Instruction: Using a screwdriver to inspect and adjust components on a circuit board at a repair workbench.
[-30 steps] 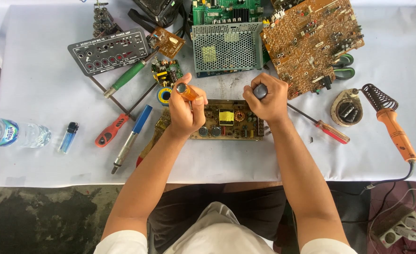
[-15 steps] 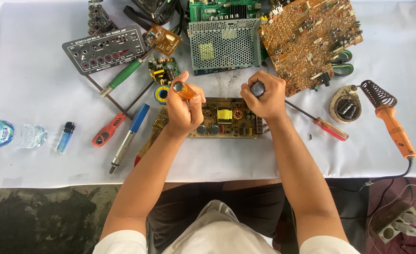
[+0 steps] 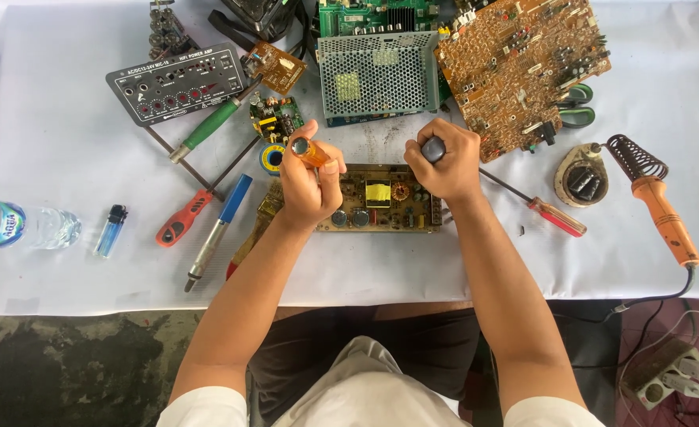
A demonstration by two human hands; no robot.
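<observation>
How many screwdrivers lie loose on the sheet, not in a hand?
3: green-handled upper left, orange-handled left of the left hand, red-handled right of the right hand. Others may hide.

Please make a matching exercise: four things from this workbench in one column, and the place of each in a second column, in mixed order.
Things:
1. lighter
2. soldering iron
3. orange-handled tool
4. water bottle

Places:
A. in the left hand
B. at the table's far left edge
C. at the far right, on its coil stand
D. between the bottle and the red screwdriver

Pairs: 1-D, 2-C, 3-A, 4-B
</observation>
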